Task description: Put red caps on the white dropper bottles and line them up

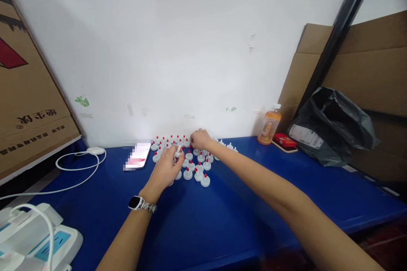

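Note:
Many white nozzle caps with small red tips (pixel 188 174) stand upright in a cluster on the blue tabletop near the wall. My left hand (pixel 167 167), a watch on its wrist, pinches a white nozzle cap (pixel 178 152) with no red tip showing, above the left part of the cluster. At the back of the group, my right hand (pixel 200 139) has its fingers closed and pointing down among the caps; what they hold is hidden. To the right, partly behind my right forearm, stand several white nozzle caps without red tips (pixel 230 146).
A phone (pixel 140 155) lies left of the caps, with a white cable (pixel 78 169) and power strip (pixel 60 241) farther left. At right are an orange drink bottle (pixel 269 126), a red packet (pixel 284 139) and a dark plastic bag (pixel 330 127). Cardboard (pixel 32 93) flanks the table.

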`<state>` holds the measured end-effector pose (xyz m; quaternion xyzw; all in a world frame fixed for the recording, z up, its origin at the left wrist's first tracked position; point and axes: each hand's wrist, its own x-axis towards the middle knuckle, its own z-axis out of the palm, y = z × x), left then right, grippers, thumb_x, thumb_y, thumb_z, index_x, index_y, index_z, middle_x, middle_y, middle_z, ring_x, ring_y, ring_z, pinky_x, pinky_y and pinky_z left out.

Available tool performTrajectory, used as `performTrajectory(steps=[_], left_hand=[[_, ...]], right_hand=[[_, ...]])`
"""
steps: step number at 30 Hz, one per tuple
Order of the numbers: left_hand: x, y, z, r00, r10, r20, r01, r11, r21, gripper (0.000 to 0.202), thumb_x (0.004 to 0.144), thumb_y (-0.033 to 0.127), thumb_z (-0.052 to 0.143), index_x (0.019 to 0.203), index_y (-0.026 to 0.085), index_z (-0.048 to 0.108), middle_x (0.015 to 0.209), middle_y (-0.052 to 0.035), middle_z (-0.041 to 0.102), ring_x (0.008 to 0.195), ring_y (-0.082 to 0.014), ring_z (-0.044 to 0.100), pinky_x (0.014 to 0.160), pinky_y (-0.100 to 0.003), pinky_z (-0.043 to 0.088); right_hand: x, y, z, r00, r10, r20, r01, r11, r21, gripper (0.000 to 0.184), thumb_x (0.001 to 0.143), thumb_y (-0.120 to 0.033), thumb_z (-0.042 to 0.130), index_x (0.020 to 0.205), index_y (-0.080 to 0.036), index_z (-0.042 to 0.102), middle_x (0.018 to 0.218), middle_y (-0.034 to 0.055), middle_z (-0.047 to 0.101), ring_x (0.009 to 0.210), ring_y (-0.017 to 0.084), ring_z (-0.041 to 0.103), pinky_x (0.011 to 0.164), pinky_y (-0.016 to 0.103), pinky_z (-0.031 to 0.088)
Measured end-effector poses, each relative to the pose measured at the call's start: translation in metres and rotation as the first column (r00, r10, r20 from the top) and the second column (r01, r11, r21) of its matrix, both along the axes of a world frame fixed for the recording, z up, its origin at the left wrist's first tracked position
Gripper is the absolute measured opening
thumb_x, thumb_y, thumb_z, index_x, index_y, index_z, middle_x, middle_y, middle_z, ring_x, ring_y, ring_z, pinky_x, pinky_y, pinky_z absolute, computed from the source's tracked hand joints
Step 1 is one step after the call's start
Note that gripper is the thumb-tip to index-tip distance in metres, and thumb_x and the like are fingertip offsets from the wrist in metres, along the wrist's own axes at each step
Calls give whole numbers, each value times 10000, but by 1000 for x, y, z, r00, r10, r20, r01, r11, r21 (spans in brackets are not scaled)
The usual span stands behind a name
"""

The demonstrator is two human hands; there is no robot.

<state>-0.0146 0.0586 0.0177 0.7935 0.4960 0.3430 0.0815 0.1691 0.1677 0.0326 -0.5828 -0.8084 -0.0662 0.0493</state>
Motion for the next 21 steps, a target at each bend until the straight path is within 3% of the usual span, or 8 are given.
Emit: performTrajectory(steps=[5, 11, 15, 16, 18, 21], left_hand=[[-1, 2, 0, 1000, -8, 9, 8, 1000, 7, 243, 970, 433, 395, 936, 228, 520, 849, -39, 589, 864, -234, 587, 713, -336, 458], [-1, 0, 4, 999, 32, -36, -32, 999, 8, 254, 965, 434, 400, 947, 223, 540, 865, -51, 585, 869, -243, 587, 712, -341, 455], [-2, -1, 6, 1000, -7, -17, 7, 1000, -5, 247, 958, 423, 403, 930, 220, 541, 855, -48, 595, 876, -244, 587, 724, -346, 453], [-1, -1, 6, 999, -39, -8, 38, 999, -9, 235, 954, 415, 411, 927, 221, 541, 856, -44, 601, 872, -240, 586, 729, -344, 453], [3, -4, 7, 995, -102, 3, 102, 994, -27, 215, 943, 405, 432, 920, 223, 545, 851, -36, 608, 844, -227, 587, 728, -340, 454], [12, -9, 9, 989, -150, -2, 150, 988, -48, 190, 927, 386, 458, 919, 220, 551, 849, -37, 610, 819, -220, 591, 729, -343, 459]], right_hand=[[-1, 0, 2, 999, -21, -48, 18, 999, -47, 199, 803, -321, 676, 939, -215, 776, 1089, 127, 723, 1145, 302, 543, 960, 388, 344], [-11, -5, 10, 987, -79, -141, 69, 995, -72, 133, 800, -261, 678, 870, -199, 773, 1008, 117, 745, 1164, 302, 555, 1003, 411, 332], [2, -28, 21, 937, -26, -348, 18, 1000, -26, 188, 876, -276, 584, 955, -205, 738, 1011, 54, 751, 1004, 195, 640, 886, 298, 441], [8, -38, 22, 847, 16, -532, -21, 1000, -4, 176, 865, -270, 597, 941, -182, 729, 975, 56, 753, 912, 169, 661, 824, 269, 466], [18, -60, 18, 565, 116, -817, -110, 992, 65, 161, 835, -310, 642, 871, -170, 712, 905, 50, 750, 842, 160, 674, 775, 261, 495], [27, -93, 5, 141, 112, -984, -194, 977, 84, 246, 735, -395, 753, 823, -174, 691, 826, 41, 745, 773, 174, 686, 738, 288, 525]])
